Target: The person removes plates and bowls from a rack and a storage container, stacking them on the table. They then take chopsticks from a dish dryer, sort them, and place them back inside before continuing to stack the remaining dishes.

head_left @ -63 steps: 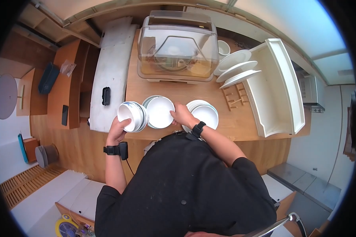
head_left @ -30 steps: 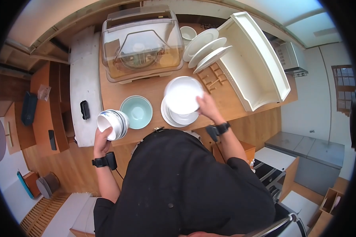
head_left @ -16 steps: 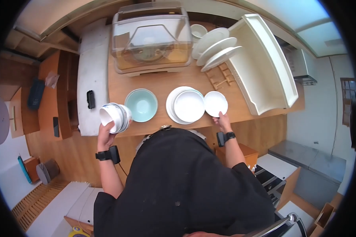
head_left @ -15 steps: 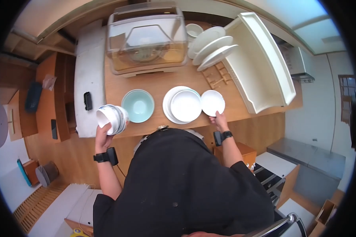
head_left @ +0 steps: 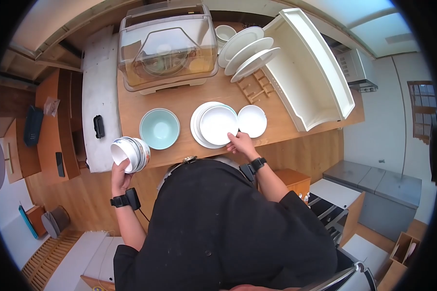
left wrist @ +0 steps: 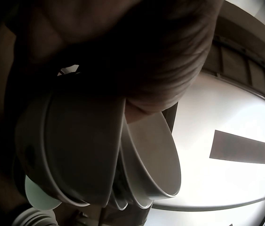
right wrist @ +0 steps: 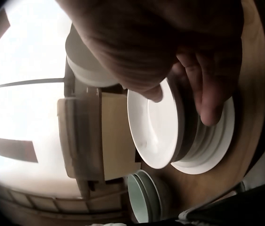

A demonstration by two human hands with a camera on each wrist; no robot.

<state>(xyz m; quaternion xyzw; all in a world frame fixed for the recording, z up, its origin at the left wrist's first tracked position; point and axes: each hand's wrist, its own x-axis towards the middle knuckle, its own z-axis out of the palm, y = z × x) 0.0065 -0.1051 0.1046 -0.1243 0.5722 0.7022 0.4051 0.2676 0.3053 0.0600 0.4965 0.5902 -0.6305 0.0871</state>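
Note:
Low at the table's front left, my left hand point(head_left: 120, 175) grips a nested stack of bowls point(head_left: 137, 154), tilted sideways, the thumb inside the innermost one. In the left wrist view the white bowls point(left wrist: 83, 146) fan out beneath the palm. My right hand point(head_left: 242, 143) pinches the near rim of a white bowl point(head_left: 217, 123) on top of a dish stack, thumb inside and fingers outside. White plates point(right wrist: 224, 141) lie under that bowl. Just right of the stack sits another white bowl point(head_left: 252, 122). A pale green bowl point(head_left: 159, 128) stands between the two hands.
A clear-lidded dish box point(head_left: 167, 53) stands at the back. Upright white plates point(head_left: 255, 65) lean in a wooden rack point(head_left: 256, 88), with small white bowls point(head_left: 225, 33) behind. A large cream bin point(head_left: 308, 72) stands at the right; a black object point(head_left: 98, 126) lies on the white surface.
My right hand has lifted a white bowl off the green one, put it right of the plate stack and released it, then moved left to the stack's top bowl. My left hand keeps its bowls.

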